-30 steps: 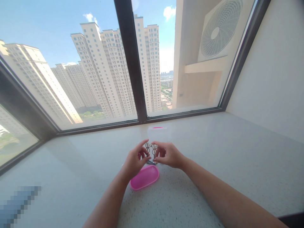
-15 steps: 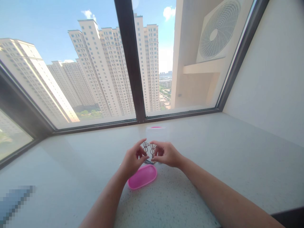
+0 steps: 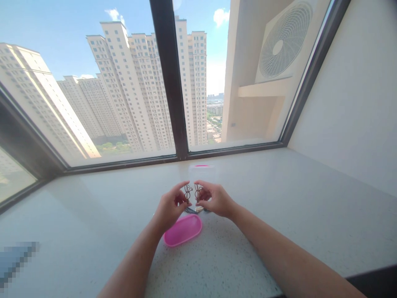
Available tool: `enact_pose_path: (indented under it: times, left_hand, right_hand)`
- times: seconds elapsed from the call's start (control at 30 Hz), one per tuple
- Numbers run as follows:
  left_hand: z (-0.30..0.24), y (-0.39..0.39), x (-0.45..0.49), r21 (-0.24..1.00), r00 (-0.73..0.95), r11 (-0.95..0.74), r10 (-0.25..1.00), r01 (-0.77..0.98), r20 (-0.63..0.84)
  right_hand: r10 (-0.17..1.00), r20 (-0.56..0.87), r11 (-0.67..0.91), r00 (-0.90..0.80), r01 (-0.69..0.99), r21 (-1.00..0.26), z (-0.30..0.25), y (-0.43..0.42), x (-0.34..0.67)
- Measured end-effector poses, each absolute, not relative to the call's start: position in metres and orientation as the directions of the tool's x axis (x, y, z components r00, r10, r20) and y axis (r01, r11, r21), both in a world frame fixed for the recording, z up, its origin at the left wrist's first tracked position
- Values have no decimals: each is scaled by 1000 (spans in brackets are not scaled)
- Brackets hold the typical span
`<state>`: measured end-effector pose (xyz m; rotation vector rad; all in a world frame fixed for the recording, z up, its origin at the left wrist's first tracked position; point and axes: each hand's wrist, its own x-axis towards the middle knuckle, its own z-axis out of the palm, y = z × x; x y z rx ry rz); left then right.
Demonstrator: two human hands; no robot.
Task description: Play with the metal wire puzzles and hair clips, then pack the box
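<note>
My left hand (image 3: 170,207) pinches a small brown wire clip (image 3: 187,194) with a rabbit-like outline, thumb below and index finger above. A matching wire clip (image 3: 196,195) is between the thumb and fingers of my right hand (image 3: 220,200). Both are held upright side by side with a narrow gap, above the sill. Just below my left hand lies a pink oval tray (image 3: 182,231), partly covered by that hand. Behind its far edge are small dark and pale pieces (image 3: 191,210), too small to name.
A speckled white sill (image 3: 235,256) runs under my arms to a dark-framed window (image 3: 182,155). Near the window stands a translucent container with a pink part (image 3: 202,166). A blurred blue-grey flat object (image 3: 15,258) lies at the left edge. A white wall (image 3: 347,124) rises on the right.
The view has shifted slightly, so everything sits a little further left. Both hands keep their hold on the wire clips, which look much the same distance apart.
</note>
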<state>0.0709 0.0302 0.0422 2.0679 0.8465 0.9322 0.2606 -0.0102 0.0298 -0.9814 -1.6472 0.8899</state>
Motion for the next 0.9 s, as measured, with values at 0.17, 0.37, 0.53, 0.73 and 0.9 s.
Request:
enact_pose_path:
  times: [0.17,0.37,0.53,0.73,0.9]
  left_hand:
    - [42,30,71,804,525,-532,779,267,342]
    - [44,29,72,830,531,-500,787,249,315]
    - [44,28,71,840,542,-488,784,238,302]
    - [44,28,71,838,544,-491,782,237,304]
    - [44,29,71,846,541,-478,788,237,294]
  right_hand:
    - [909,374,407,-181,203,-890,29,-10,260]
    - [912,382,401,-149,126,-908,27,-9,258]
    - [910,384,401,-153,95,-911,28,-9,258]
    - [917,353,372,-185,81,-925,30,-10,258]
    - [918,345,366,-193,82,-927,30,-10,258]
